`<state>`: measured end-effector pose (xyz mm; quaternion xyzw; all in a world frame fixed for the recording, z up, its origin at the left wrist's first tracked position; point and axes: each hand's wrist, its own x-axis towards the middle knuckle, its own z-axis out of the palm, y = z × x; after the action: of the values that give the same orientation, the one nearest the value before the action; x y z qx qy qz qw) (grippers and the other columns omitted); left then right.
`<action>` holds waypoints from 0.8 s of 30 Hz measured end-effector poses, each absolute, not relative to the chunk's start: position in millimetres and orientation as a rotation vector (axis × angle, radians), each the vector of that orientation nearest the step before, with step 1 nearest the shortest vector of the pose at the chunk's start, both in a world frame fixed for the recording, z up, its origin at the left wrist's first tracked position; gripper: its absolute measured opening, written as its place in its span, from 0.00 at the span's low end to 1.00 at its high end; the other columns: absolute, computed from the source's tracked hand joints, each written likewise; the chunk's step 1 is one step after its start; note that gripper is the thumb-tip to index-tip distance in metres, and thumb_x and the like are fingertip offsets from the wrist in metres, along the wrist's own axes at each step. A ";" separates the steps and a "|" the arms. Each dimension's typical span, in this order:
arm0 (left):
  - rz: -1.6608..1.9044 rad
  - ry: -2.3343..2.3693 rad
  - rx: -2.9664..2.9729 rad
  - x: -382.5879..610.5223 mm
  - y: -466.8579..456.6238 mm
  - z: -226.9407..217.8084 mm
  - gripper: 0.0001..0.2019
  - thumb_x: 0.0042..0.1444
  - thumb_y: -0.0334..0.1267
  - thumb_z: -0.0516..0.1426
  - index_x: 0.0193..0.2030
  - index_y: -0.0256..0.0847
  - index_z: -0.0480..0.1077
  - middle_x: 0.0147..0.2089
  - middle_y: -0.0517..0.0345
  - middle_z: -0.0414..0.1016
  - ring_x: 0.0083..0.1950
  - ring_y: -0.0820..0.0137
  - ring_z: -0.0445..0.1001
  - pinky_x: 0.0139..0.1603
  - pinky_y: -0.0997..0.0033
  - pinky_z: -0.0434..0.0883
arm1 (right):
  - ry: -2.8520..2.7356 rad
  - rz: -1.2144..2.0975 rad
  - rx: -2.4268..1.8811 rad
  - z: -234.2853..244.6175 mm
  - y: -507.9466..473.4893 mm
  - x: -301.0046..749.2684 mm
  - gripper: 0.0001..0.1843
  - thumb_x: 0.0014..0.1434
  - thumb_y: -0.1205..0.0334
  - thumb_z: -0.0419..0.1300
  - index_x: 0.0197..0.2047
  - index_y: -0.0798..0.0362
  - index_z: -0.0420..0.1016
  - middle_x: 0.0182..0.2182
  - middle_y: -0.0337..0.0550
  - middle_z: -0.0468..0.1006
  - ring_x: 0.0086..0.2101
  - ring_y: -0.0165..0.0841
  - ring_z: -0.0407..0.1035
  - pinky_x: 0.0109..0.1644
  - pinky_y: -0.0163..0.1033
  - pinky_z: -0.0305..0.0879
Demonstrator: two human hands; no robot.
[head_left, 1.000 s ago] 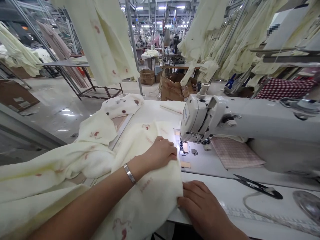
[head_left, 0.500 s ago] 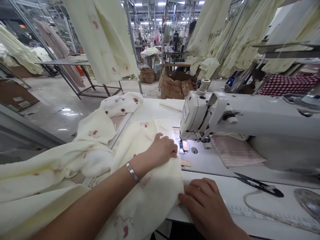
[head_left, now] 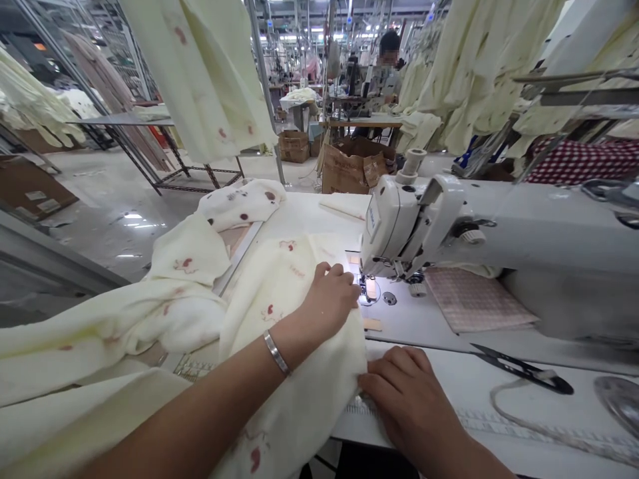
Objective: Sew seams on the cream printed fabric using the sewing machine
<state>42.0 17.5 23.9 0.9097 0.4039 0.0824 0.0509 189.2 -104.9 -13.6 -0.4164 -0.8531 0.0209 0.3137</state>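
A pale yellow printed garment lies across the white sewing table. My left hand, with a silver bangle on the wrist, presses the cloth flat just left of the presser foot of the white sewing machine. My right hand rests flat on the table's front, its fingertips pinning the garment's near edge. Neither hand grips anything; both hold the fabric down.
Black thread snips lie at the right front. A checked pink cloth sits under the machine arm. Cream garments hang overhead. Cardboard boxes stand beyond the table. A person sits at a far workstation.
My left hand has slid forward and right with the cloth, closer to the presser foot. My right hand has crept up along the fabric's near edge. The view has shifted slightly.
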 end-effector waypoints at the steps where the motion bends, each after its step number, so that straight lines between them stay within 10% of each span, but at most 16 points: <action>1: 0.249 1.244 2.782 45.2 15.1 23.7 0.07 0.57 0.30 0.52 0.29 0.37 0.68 0.36 0.52 0.68 0.44 0.61 0.63 0.46 0.57 0.57 | -2.248 0.073 -1.104 -12.9 -104.7 190.1 0.12 0.53 0.77 0.50 0.31 0.53 0.70 0.27 0.38 0.72 0.30 0.31 0.57 0.38 0.40 0.48; 6: 0.154 1.171 2.821 48.4 -7.3 17.9 0.07 0.58 0.25 0.48 0.35 0.35 0.66 0.35 0.50 0.68 0.38 0.63 0.65 0.36 0.64 0.64 | -2.298 0.102 -1.079 -8.0 -100.8 197.9 0.12 0.54 0.77 0.51 0.33 0.52 0.71 0.28 0.37 0.73 0.31 0.31 0.58 0.40 0.41 0.49; 13: 0.364 1.062 2.828 25.0 -20.4 -1.8 0.17 0.63 0.40 0.48 0.56 0.37 0.57 0.60 0.47 0.60 0.60 0.59 0.57 0.58 0.49 0.57 | -2.402 -0.026 -0.997 -0.9 -79.6 208.2 0.13 0.57 0.76 0.49 0.31 0.52 0.71 0.26 0.38 0.73 0.30 0.31 0.58 0.41 0.42 0.49; 24: 0.452 0.995 2.855 28.4 8.5 -9.0 0.16 0.63 0.44 0.46 0.53 0.40 0.61 0.58 0.49 0.63 0.56 0.61 0.62 0.55 0.49 0.57 | -2.357 0.000 -1.052 -7.0 -64.8 212.9 0.11 0.57 0.72 0.50 0.34 0.52 0.72 0.32 0.42 0.74 0.33 0.33 0.60 0.42 0.44 0.51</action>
<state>28.4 8.5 -9.0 0.9330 0.3253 0.1477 0.0424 212.9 -64.8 -7.0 -0.3916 -0.8775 0.0000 0.2767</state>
